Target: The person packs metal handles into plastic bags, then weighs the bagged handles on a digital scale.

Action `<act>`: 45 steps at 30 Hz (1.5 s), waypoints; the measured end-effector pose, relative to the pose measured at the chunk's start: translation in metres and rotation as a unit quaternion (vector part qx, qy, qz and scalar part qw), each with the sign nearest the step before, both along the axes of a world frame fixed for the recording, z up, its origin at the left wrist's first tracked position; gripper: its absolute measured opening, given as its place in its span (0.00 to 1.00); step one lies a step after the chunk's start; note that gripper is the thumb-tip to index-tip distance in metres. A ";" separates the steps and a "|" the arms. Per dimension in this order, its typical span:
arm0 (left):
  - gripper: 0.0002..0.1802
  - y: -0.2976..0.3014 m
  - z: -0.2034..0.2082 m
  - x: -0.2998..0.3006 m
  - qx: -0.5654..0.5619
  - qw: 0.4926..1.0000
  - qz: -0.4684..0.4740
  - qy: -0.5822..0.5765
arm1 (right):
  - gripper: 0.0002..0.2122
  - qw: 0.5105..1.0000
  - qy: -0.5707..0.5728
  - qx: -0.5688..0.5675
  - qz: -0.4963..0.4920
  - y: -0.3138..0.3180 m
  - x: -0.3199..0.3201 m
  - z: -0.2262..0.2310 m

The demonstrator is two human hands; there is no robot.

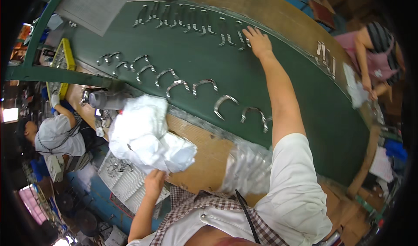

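My right arm reaches across the green conveyor belt (261,87) to its far side. My right hand (257,41) has its fingers stretched out over the end of a row of long, shiny two-pronged metal pieces (204,22). One such piece (240,35) lies just left of the fingers; the palm partly hides another. On the near side of the belt curves a line of shiny C-shaped metal pieces (177,87). Low on the left, my left hand (155,181) is closed at the lower edge of a heaped white cloth (143,130); its fingertips are partly hidden.
A wooden ledge (198,141) runs along the near belt edge, with clear plastic wrapping (248,167) on it. A ridged tray (126,180) holds small metal parts. Green frame bars (65,75) cross the left. Co-workers sit at left (61,135) and far right (370,56).
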State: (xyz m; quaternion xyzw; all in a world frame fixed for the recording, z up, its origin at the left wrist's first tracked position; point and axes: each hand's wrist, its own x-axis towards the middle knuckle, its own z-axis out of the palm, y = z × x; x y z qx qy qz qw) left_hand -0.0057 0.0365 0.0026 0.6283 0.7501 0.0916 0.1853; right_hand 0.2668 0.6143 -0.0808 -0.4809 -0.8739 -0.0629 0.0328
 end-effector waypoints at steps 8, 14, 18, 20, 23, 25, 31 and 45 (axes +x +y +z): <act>0.06 0.032 0.030 0.026 0.046 0.997 0.015 -0.064 | 0.14 0.983 -0.110 0.066 0.132 -0.011 0.008 -0.013; 0.07 0.058 0.041 0.047 0.148 0.978 0.057 -0.134 | 0.16 0.947 0.173 -0.269 -0.023 -0.189 0.055 0.052; 0.05 0.079 0.060 0.076 0.195 0.962 0.087 -0.168 | 0.21 0.725 0.459 -0.514 -0.025 -0.341 0.068 0.110; 0.05 0.090 0.074 0.099 0.200 0.933 0.123 -0.272 | 0.23 0.632 0.481 -0.607 -0.009 -0.401 0.073 0.128; 0.06 0.088 0.081 0.127 0.171 0.915 0.130 -0.341 | 0.25 0.485 0.540 -0.688 -0.019 -0.469 0.076 0.155; 0.06 0.080 0.090 0.151 0.159 0.920 0.119 -0.338 | 0.26 0.468 0.564 -0.680 -0.029 -0.495 0.085 0.158; 0.01 0.058 0.118 0.214 0.310 0.929 -0.096 -0.179 | 0.29 0.626 0.508 -0.584 -0.091 -0.529 0.121 0.142; 0.05 0.013 0.044 0.314 0.113 0.827 -0.474 -0.279 | 0.22 0.738 0.509 -0.345 -0.277 -0.547 0.242 0.009</act>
